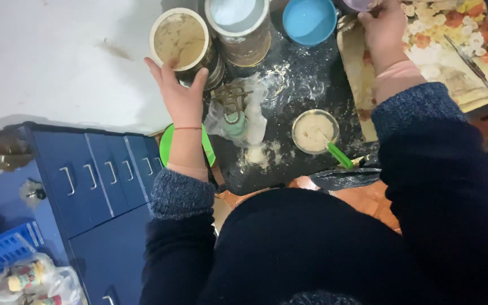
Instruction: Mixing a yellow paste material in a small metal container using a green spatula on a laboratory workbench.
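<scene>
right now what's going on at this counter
A person in a dark sweater stands over a floury black counter. Their left hand grips an open tin of pale powder, while the right hand reaches for a purple cup at the top edge. A small bowl of batter with a green spoon sits between them.

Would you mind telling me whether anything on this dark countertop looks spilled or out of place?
Yes: white powder, like flour, is scattered over the dark countertop, thickest between the crumpled plastic bag and the small bowl of pale mixture. The left hand grips an open tin; the right hand reaches a purple container.
</scene>
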